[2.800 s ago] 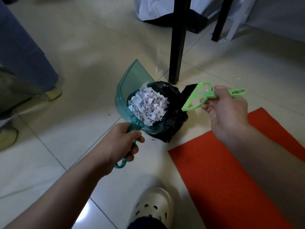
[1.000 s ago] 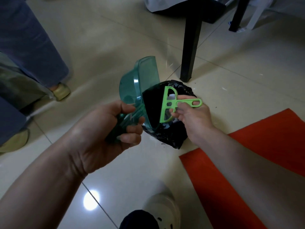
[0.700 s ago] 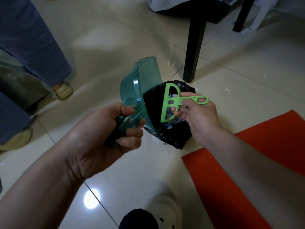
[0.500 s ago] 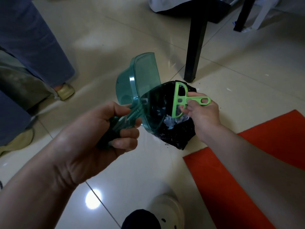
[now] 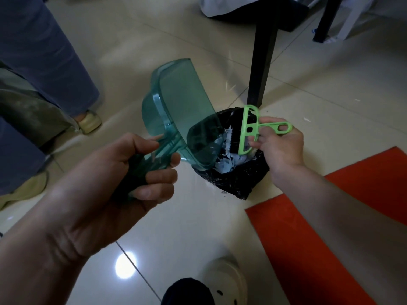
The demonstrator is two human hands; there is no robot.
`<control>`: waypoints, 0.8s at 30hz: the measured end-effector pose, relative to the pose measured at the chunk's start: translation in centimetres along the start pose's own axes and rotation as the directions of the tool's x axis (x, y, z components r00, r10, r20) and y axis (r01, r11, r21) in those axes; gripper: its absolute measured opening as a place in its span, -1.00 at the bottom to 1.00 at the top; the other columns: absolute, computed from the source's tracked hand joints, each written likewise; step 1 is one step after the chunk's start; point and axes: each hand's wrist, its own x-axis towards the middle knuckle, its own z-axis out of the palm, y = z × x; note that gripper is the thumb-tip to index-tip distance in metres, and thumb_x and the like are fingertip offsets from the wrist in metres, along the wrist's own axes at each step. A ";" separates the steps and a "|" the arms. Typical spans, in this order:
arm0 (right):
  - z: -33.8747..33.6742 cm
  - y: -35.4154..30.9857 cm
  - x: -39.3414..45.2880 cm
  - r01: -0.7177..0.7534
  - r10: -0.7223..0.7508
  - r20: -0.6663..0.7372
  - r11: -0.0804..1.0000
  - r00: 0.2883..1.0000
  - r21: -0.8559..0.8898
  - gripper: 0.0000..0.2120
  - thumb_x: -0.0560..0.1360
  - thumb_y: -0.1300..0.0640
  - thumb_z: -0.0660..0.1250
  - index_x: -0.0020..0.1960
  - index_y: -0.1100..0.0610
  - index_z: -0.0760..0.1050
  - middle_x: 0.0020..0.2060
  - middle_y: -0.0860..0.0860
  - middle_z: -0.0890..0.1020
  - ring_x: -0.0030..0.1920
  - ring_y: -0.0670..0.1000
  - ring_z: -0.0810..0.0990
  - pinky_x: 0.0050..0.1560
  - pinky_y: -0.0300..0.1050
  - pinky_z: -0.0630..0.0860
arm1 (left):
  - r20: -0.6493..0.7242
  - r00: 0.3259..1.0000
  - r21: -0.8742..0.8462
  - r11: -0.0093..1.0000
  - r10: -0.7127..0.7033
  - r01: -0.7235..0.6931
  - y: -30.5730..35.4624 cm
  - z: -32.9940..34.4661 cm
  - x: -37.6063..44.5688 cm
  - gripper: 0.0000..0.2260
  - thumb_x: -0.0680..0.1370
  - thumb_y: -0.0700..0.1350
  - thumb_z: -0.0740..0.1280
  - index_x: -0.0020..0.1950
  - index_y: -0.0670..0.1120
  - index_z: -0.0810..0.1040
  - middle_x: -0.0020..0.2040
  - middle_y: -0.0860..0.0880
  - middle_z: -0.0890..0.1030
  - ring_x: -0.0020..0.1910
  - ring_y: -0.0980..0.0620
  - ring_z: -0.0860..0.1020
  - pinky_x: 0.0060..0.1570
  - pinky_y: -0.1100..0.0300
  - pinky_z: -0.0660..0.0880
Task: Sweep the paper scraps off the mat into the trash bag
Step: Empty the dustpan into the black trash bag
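While the left hand (image 5: pixel 123 172) grips the tilted dustpan (image 5: pixel 176 111) and the right hand (image 5: pixel 279 146) pinches the brush (image 5: pixel 247 130), paper scraps (image 5: pixel 229 161) sit inside the trash bag (image 5: pixel 237 181); keeping the lip over its mouth should prevent spills.

Floor: you stand on glossy cream tiles (image 5: pixel 198 227) crossed by thin dark grout lines.
Light: a round glare spot (image 5: pixel 124 265) shines on the tile near your feet.
Furniture: a black table leg (image 5: pixel 262 51) drops to the floor ahead of you; a second dark leg (image 5: pixel 323 18) stands at top right, a white post (image 5: pixel 350 18) just beside it.
Cloth: white fabric (image 5: pixel 222 5) hangs at the top edge.
Bystander: blue trouser legs (image 5: pixel 44 51) and a pale shoe (image 5: pixel 89 122) fill your left.
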 end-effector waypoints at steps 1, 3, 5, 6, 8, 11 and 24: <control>0.0 -0.3 -0.1 0.023 -0.023 0.004 0.999 1.000 0.034 -0.81 0.54 0.35 0.25 -0.04 0.15 0.59 -0.14 0.22 0.67 -0.31 0.11 0.65 -0.35 -0.18 0.58 | -0.003 1.000 -0.006 1.000 0.007 -0.007 0.0 -0.2 0.0 -0.71 0.46 -0.14 0.18 0.18 -0.09 0.38 -0.45 -0.02 0.34 -0.59 0.15 0.27 -0.65 0.41 0.19; 0.0 -0.8 -0.3 0.079 -0.079 0.001 0.995 0.997 0.055 -0.82 0.55 0.35 0.23 -0.05 0.15 0.57 -0.16 0.20 0.65 -0.32 0.10 0.65 -0.36 -0.17 0.58 | -0.013 0.999 -0.016 0.999 0.038 -0.038 -0.1 -0.2 0.2 -0.70 0.47 -0.15 0.17 0.20 -0.08 0.36 -0.46 -0.02 0.37 -0.59 0.15 0.27 -0.62 0.41 0.16; 0.0 -0.3 0.0 0.080 -0.081 -0.012 0.995 0.997 -0.053 -0.80 0.56 0.32 0.22 -0.07 0.09 0.56 -0.15 0.16 0.65 -0.29 0.08 0.65 -0.36 -0.19 0.57 | -0.011 0.998 -0.033 0.997 0.064 -0.064 -0.4 0.0 0.3 -0.71 0.49 -0.16 0.14 0.21 -0.08 0.34 -0.47 -0.02 0.40 -0.59 0.17 0.28 -0.64 0.42 0.16; -0.1 0.1 0.2 0.043 -0.045 -0.020 0.992 0.999 -0.116 -0.81 0.57 0.29 0.23 -0.07 0.07 0.56 -0.14 0.15 0.65 -0.28 0.09 0.65 -0.33 -0.18 0.58 | -0.010 0.997 -0.043 0.996 0.072 -0.073 -0.6 0.1 0.4 -0.72 0.51 -0.17 0.13 0.21 -0.09 0.34 -0.47 -0.01 0.41 -0.59 0.17 0.27 -0.66 0.42 0.18; -0.4 0.6 0.2 -0.048 0.047 -0.013 0.988 0.999 -0.145 -0.86 0.58 0.24 0.24 -0.02 0.08 0.56 -0.14 0.13 0.64 -0.28 0.10 0.65 -0.27 -0.15 0.60 | -0.010 0.996 -0.059 0.994 0.091 -0.091 -1.0 0.2 0.6 -0.74 0.54 -0.18 0.12 0.23 -0.09 0.36 -0.43 -0.03 0.43 -0.57 0.17 0.27 -0.67 0.41 0.22; -0.7 0.5 -0.5 -0.043 0.042 -0.002 0.997 0.999 -0.060 -0.86 0.58 0.25 0.24 -0.03 0.10 0.56 -0.18 0.19 0.66 -0.27 0.14 0.69 -0.18 -0.07 0.65 | -0.018 0.994 -0.030 0.993 0.111 -0.112 -1.8 0.2 0.9 -0.79 0.56 -0.22 0.13 0.17 -0.13 0.41 -0.34 -0.07 0.42 -0.54 0.15 0.26 -0.68 0.38 0.26; -4.5 0.5 -1.6 -0.205 0.215 -0.086 0.972 0.973 0.110 -0.82 0.58 0.23 0.27 0.12 0.28 0.53 -0.10 0.22 0.65 -0.35 0.10 0.66 -0.34 -0.08 0.66 | -0.079 0.977 0.386 0.909 0.199 -0.154 -6.7 -0.6 3.7 -0.74 0.58 0.01 0.28 -0.07 -0.20 0.51 -0.25 -0.24 0.44 -0.55 -0.01 0.27 -0.58 0.25 0.21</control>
